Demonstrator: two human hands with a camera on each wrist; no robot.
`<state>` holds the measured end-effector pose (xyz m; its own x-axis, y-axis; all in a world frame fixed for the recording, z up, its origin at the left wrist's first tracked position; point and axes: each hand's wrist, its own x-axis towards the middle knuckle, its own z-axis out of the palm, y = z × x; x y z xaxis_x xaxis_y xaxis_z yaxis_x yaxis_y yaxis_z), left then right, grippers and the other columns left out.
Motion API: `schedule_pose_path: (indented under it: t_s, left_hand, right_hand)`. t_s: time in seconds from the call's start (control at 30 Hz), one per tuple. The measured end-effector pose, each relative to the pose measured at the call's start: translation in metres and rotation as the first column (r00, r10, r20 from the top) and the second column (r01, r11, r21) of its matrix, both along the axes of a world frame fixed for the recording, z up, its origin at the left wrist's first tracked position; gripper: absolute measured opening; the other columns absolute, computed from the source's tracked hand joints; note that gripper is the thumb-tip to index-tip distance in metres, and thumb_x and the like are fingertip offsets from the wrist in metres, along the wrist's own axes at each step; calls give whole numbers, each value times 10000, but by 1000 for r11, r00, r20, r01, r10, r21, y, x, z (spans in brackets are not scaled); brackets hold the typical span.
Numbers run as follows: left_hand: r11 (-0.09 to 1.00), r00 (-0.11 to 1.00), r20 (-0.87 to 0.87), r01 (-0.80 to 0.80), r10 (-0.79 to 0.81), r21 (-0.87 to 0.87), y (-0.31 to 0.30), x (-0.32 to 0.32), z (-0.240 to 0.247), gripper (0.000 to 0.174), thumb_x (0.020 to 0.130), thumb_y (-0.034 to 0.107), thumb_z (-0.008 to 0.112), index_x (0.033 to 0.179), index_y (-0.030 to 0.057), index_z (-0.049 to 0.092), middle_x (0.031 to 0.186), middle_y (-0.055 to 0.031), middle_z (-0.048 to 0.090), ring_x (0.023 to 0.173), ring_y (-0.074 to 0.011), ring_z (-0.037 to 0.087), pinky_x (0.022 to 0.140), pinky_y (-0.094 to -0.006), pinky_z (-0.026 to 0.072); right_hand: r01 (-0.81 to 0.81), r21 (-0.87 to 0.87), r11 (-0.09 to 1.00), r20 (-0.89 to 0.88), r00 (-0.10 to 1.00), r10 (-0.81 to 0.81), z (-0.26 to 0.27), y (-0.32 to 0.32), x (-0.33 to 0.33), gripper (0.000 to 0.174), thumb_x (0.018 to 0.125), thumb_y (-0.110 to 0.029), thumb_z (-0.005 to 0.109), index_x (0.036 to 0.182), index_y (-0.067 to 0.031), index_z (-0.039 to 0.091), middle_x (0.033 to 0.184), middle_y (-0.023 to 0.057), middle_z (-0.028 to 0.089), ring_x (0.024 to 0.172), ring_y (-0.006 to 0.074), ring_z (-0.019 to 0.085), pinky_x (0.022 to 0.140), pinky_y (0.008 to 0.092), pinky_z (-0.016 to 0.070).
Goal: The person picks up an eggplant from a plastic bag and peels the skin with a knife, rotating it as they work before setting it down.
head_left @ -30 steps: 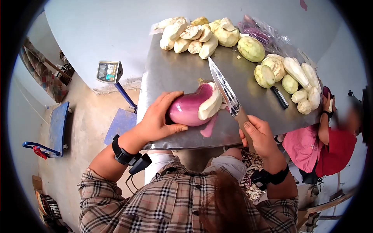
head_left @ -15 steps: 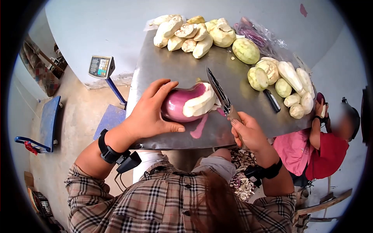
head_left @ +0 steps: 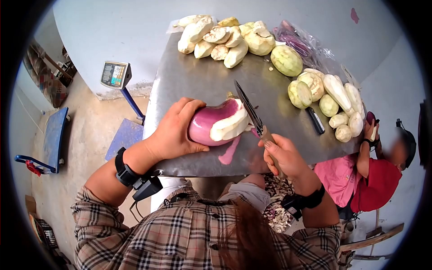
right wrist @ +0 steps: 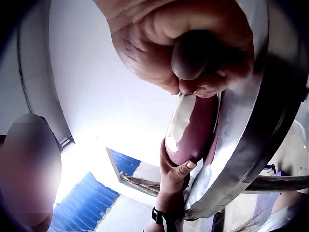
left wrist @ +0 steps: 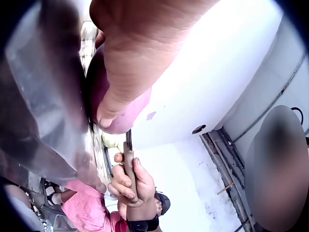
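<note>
A large purple eggplant (head_left: pixel 202 126), with a pale peeled strip on its right part, lies on the metal table. My left hand (head_left: pixel 173 132) grips its left end, fingers over the top and thumb at the near side; the left wrist view shows the thumb on the purple skin (left wrist: pixel 116 116). My right hand (head_left: pixel 285 155) holds a knife (head_left: pixel 249 108) by its handle, blade pointing up and away beside the peeled end. In the right wrist view the fingers curl round the handle end (right wrist: pixel 190 55). A strip of purple peel (head_left: pixel 229 152) lies by the eggplant.
Peeled eggplants (head_left: pixel 236 51) are piled at the table's (head_left: pixel 180 76) far side, more (head_left: pixel 335 92) at the right beside a dark-handled tool (head_left: pixel 316 120) and a plastic bag (head_left: pixel 303 42). A scale (head_left: pixel 115 74) stands left; a person in red (head_left: pixel 378 184) sits right. Peelings (head_left: pixel 276 202) lie below.
The knife has swung from lying over the table right of the eggplant to closer beside its peeled end, its tip shifting left. My left hand still grips the eggplant; the whole head view has shifted.
</note>
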<state>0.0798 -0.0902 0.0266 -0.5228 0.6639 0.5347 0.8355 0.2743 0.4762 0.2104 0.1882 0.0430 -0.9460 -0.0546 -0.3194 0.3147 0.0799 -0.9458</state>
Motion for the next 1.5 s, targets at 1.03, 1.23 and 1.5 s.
schedule_pose_path:
  t_s: [1.03, 1.23, 1.5]
  left_hand:
    - [999, 998, -41, -45, 44, -25, 3, 4, -3, 848, 543, 299, 882, 1214, 7, 453, 1105, -184, 522, 1019, -383, 522, 892, -422, 445]
    - [999, 999, -10, -44, 44, -9, 3, 5, -2, 825, 537, 236, 870, 1223, 35, 457, 1091, -162, 510, 995, -381, 506, 879, -423, 433]
    - [998, 997, -48, -60, 59, -19, 3, 7, -3, 856, 519, 246, 885, 1220, 17, 451, 1103, -176, 518, 1015, -386, 519, 884, -427, 444]
  right_hand:
    - [23, 95, 995, -29, 999, -20, 12, -19, -21, 220, 971, -229, 507, 833, -64, 459, 620, 6, 475, 409, 72, 414, 383, 237, 339]
    - [-29, 145, 989, -17, 999, 32, 7, -15, 3, 241, 975, -253, 501, 1014, -16, 509, 640, 23, 502, 412, 78, 434, 390, 223, 352]
    - [-49, 135, 990, -39, 998, 54, 5, -14, 2, 246, 975, -261, 500, 1014, -18, 508, 638, 15, 492, 414, 69, 427, 390, 219, 350]
